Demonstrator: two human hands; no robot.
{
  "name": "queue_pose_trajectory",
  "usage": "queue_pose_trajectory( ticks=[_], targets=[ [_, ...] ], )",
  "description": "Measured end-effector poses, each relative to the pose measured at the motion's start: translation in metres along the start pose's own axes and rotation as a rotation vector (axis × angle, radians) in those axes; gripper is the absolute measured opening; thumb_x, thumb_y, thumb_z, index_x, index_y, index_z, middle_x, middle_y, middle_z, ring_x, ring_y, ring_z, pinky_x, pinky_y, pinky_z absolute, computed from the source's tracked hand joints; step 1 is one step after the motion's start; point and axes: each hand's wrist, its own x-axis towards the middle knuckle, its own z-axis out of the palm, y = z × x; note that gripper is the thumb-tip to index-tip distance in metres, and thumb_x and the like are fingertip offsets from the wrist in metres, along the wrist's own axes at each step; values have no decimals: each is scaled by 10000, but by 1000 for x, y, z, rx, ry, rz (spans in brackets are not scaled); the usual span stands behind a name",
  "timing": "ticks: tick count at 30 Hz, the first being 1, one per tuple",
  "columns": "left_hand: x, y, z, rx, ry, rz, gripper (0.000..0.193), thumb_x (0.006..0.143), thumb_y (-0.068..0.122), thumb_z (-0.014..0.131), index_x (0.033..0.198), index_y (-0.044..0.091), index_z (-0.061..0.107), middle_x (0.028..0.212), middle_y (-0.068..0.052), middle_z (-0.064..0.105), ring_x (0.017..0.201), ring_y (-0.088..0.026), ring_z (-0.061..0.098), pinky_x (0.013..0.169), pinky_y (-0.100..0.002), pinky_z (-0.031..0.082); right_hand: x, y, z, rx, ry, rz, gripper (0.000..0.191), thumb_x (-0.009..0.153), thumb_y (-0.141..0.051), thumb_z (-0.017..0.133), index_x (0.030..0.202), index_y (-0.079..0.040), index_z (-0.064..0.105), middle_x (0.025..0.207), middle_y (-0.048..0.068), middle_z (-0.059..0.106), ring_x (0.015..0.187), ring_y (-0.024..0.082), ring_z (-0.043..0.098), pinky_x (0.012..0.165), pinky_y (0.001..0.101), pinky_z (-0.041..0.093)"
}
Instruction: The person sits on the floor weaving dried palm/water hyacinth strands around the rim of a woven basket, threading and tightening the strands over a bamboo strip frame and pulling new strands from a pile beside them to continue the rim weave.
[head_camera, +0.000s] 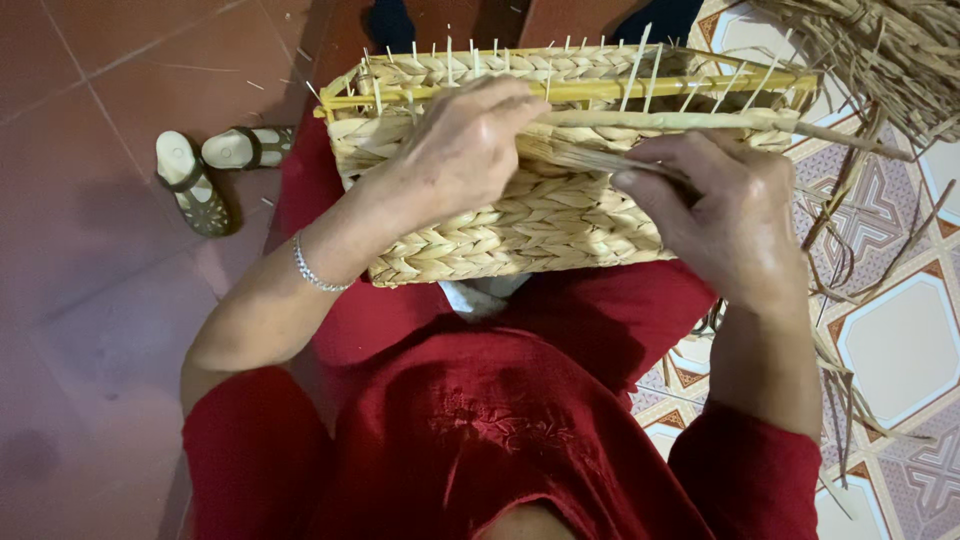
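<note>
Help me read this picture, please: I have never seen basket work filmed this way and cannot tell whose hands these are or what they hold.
There is no machine here. One camera sits on a person's head and looks down, so you see their own red clothing, arms and two bare hands from above.

On their lap rests a half-made woven basket of pale braided straw, with thin sticks standing up along its top edge. The left hand, with a silver bracelet on its wrist, presses on the basket's upper part. The right hand pinches a bundle of straw strands running across the basket.

A pair of sandals lies on the red floor, and loose dried straw is heaped over a patterned mat.
</note>
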Motion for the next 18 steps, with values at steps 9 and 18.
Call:
queue_pose_trajectory(
  ticks=[9, 18],
  targets=[
    [-5, 5, 20, 6, 17, -147, 151, 967, -21, 608, 1105, -12, 551, 946, -126, 604, 794, -210, 625, 682, -360, 571, 43, -7, 18, -782, 607, -553, 162, 944, -219, 749, 831, -140, 662, 871, 19, 626, 870, 185, 522, 827, 428, 400],
    [3, 11, 7, -173, 52, -407, 153, 1080, 35, 591, 1167, 41, 465, 671, -79, 570, 542, -232, 614, 490, -396, 482, 50, 10, 63, -452, 193, -285, 104, 904, -35, 720, 1002, -4, 737, 1027, 151, 714, 857, 246, 651, 900, 492, 506]
  ],
)
